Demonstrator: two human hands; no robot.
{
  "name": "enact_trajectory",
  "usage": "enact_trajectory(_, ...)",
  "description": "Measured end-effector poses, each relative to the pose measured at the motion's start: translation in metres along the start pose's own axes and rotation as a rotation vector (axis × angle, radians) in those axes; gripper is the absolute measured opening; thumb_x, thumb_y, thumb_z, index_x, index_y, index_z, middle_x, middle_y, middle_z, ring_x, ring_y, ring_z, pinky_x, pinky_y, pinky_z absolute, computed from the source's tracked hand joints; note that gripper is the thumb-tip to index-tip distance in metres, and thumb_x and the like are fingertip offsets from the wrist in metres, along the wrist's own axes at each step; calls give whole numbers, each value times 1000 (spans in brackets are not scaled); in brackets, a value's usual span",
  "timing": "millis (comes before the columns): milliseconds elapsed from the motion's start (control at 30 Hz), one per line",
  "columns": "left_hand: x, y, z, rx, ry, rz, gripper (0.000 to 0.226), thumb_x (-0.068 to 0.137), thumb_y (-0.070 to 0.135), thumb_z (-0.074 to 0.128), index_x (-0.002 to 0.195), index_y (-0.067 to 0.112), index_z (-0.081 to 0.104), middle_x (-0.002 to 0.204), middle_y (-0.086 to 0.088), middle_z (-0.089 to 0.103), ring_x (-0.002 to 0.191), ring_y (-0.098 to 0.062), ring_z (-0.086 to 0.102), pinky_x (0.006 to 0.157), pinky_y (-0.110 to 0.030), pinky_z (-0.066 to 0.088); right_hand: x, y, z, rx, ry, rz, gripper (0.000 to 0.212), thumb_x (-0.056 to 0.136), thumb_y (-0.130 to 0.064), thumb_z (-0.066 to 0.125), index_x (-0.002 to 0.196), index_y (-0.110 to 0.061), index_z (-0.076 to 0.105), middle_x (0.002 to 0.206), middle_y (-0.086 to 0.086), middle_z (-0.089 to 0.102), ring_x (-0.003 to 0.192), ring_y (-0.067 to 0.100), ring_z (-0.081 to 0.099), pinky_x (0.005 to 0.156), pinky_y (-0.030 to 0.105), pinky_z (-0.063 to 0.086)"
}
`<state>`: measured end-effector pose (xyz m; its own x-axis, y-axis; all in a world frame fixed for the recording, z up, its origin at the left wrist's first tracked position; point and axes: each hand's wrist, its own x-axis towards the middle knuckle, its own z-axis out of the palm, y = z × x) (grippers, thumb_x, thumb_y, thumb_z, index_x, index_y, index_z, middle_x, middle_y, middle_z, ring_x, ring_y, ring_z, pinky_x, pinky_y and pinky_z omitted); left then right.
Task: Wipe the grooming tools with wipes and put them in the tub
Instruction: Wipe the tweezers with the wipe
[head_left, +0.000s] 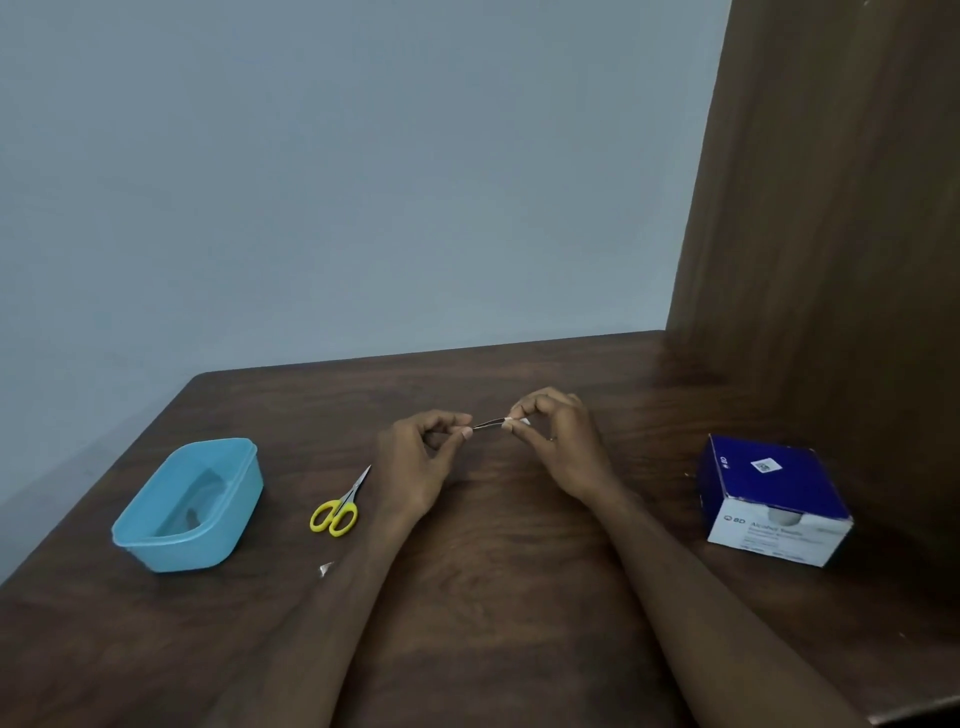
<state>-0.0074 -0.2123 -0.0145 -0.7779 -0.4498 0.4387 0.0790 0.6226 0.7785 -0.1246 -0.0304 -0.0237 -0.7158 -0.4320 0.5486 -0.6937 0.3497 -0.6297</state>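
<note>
While the dark wooden bench (493, 597) carries everything at rest, the wiping itself happens in the air above its middle. Off to the left stands the blue tub (156, 540), and I cannot tell whether anything lies in it; at the right sits the box of alcohol swabs (774, 499). Between the tub and the left forearm lie the yellow-handled scissors (340, 506), apparently not yet wiped. The left hand (415, 462) pinches one end of a thin metal tool (488, 424), probably tweezers, and the right hand (561, 441) pinches a small white wipe (519, 422) round the other end. To do this well, the left pinch should hold firm while the right draws the folded wipe along the whole length, then turns the tool to reach its other faces before the tub.
</note>
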Motion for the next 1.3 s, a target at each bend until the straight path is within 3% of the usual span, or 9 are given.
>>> enact_trajectory(200,-2,2,3,369,-48,101,11,92,42,75,103,42,79,94,26,75,90,-3,69,72,-33,59,4,-5,-1,201,38,81,12,91,-23,82,83,-27,74,94,-11,72,86,8,67,81,27,54)
enact_trajectory(300,2,2,7,469,-74,101,12,95,45,69,106,43,75,99,25,72,100,-6,66,71,-33,56,13,3,8,207,70,155,11,88,-28,85,81,-28,77,92,-12,75,81,7,70,76,30,55)
enact_trajectory(433,8,-9,10,387,-35,65,11,94,43,68,104,43,73,96,27,71,100,-4,67,75,-36,60,25,10,18,371,192,299,7,89,-26,84,83,-28,81,87,-10,81,86,16,78,77,42,61)
enact_trajectory(567,10,-16,16,310,18,66,8,96,39,69,103,38,73,96,23,71,94,-3,69,77,-35,60,33,12,25,514,329,362,5,94,-24,80,91,-23,83,90,-7,83,84,8,76,76,34,58)
enact_trajectory(667,8,-12,19,206,59,98,6,95,27,75,98,33,75,89,20,70,80,3,66,70,-10,49,30,12,28,558,317,373,5,96,-21,78,95,-23,83,88,-2,82,81,10,76,71,25,58)
enact_trajectory(800,11,-8,19,9,125,40,9,91,18,82,94,27,81,83,17,74,79,-1,70,65,-16,54,30,0,32,796,274,467,15,95,-4,76,109,-7,77,99,9,82,88,18,78,77,25,63)
enact_trajectory(933,12,-3,17,-65,137,-27,7,92,16,81,94,22,84,82,14,75,79,-2,70,64,-8,50,31,-16,31,1100,226,590,28,89,8,75,114,-4,72,102,9,75,97,18,74,92,30,63)
enact_trajectory(1000,11,-1,15,-69,133,-36,6,93,16,81,94,20,84,82,12,75,79,-2,70,64,-6,48,29,-18,31,1089,215,593,31,86,8,78,112,-7,72,101,6,73,96,16,72,95,31,61)
enact_trajectory(1300,9,-4,15,-60,128,-14,6,93,17,81,96,23,83,86,13,75,79,-2,70,65,-9,51,23,-20,32,980,229,587,11,97,-1,72,106,-3,76,93,13,80,83,17,77,78,26,65)
